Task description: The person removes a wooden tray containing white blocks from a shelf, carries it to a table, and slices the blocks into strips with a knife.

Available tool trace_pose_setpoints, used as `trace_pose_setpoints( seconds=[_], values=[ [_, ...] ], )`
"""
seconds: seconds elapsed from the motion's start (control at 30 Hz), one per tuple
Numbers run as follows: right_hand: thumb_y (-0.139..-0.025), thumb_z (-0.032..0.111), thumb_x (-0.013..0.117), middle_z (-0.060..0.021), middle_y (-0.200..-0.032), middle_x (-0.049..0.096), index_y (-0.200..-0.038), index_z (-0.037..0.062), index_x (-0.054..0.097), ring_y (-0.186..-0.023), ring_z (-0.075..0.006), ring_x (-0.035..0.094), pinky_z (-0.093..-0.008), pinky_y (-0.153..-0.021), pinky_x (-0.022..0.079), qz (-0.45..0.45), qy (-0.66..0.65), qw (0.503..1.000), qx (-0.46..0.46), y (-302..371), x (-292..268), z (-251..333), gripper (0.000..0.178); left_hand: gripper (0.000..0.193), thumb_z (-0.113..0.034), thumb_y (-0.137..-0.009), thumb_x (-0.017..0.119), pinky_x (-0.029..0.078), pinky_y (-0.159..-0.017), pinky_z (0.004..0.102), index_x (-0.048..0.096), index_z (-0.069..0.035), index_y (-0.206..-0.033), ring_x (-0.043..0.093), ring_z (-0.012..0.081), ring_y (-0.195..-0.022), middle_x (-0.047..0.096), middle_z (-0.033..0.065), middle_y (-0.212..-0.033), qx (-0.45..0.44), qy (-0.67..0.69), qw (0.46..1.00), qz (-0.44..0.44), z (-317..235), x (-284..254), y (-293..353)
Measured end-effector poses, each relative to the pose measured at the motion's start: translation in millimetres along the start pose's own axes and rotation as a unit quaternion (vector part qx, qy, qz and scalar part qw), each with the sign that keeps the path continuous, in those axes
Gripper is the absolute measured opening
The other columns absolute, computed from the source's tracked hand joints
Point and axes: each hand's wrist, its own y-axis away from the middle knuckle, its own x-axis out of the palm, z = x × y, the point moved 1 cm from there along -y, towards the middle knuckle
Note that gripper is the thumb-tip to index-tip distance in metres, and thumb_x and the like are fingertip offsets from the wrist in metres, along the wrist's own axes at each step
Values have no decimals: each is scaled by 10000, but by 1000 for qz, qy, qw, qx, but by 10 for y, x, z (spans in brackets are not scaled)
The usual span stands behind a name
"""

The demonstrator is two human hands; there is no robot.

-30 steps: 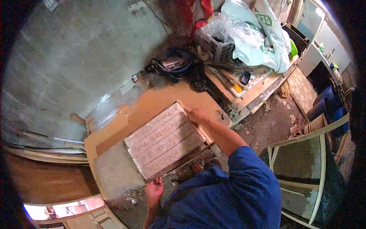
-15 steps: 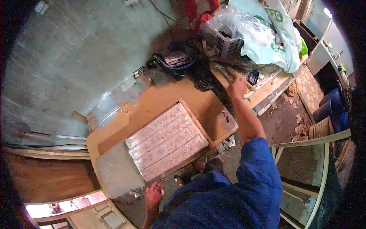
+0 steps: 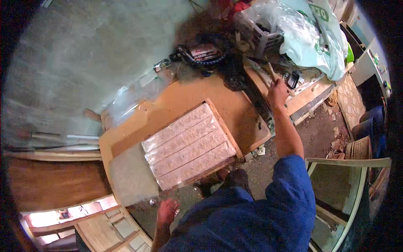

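At the far right of the cluttered bench, the right hand [image 3: 278, 91] is closed in a fist around a wooden handle [image 3: 270, 72] that sticks up toward the heaped plastic bags [image 3: 308, 35]; what the handle belongs to is hidden in the clutter. The left hand [image 3: 167, 211] hangs low beside the blue clothing, fingers loosely curled, holding nothing. Between the 2 hands, a wooden-edged panel with 4 pale strips [image 3: 189, 145] lies flat on the orange board [image 3: 184, 101]. A black coiled cable [image 3: 203, 52] lies beyond.
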Motion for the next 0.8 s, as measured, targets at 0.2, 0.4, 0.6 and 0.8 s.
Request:
trace_pose_setpoints(
  seconds=[0.2, 0.4, 0.6, 0.8],
  values=[
    [-945, 198, 669, -78, -1019, 675, -1236, 41, 586, -831, -197, 651, -350, -716, 523, 186, -313, 931, -35, 1229, -679, 468, 341, 505, -448, -1027, 522, 510, -891, 407, 533, -44, -1329, 640, 275, -1069, 624, 145, -1184, 10, -149, 988, -43, -5, 231, 170],
    [-889, 43, 697, -16, -930, 626, -1073, 31, 637, -773, -80, 548, -241, -658, 466, 388, -419, 821, 0, 2415, -1345, 1265, 194, 508, -400, -994, 609, 524, -896, 380, 557, -14, -1320, 665, 231, -1072, 665, 138, -1209, 140, -266, 954, 9, -36, 510, 248],
    [-918, 60, 698, 20, -827, 578, -1091, 20, 575, -718, -66, 514, -229, -632, 440, 475, -408, 767, -141, 3201, -1368, 1937, 215, 438, -287, -950, 664, 540, -905, 397, 605, -11, -1285, 693, 288, -1056, 689, 190, -1178, 253, -339, 906, -10, 43, 629, 199],
    [-928, 107, 712, -60, -809, 647, -1096, 17, 571, -730, -91, 577, -258, -640, 487, 468, -295, 760, -341, 3615, -1344, 2573, 237, 471, -273, -919, 712, 539, -944, 405, 586, -39, -1308, 670, 290, -1092, 649, 170, -1237, 279, -360, 890, -35, 198, 596, 138]
  ],
)
